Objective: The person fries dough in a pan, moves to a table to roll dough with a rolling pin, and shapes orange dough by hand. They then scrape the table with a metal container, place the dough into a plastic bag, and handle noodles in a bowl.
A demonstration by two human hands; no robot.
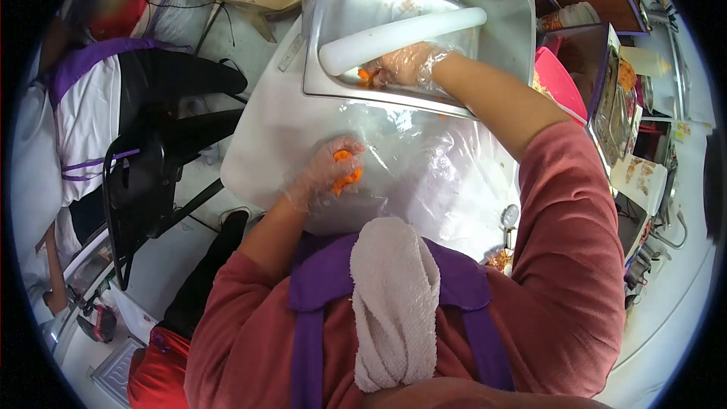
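My left hand (326, 172), in a clear plastic glove, is closed around several bright orange food pieces (346, 173) above the white tabletop. My right hand (410, 65), gloved in the same clear plastic, reaches into a metal tray (496, 45). Its fingers curl around small orange-red food pieces (366, 76) at the near left of the tray. A thick white cylinder (409, 33) lies slantwise over the tray, just beyond my right hand, and partly hides the fingers. What exactly the orange pieces are I cannot make out.
Clear plastic film (447, 163) covers the white table (261, 144). A pink bowl (559, 83) stands to the right of the tray. On the left are a black folding chair (144, 167) and another person (87, 121). A small round dial (510, 216) is at the table's near right.
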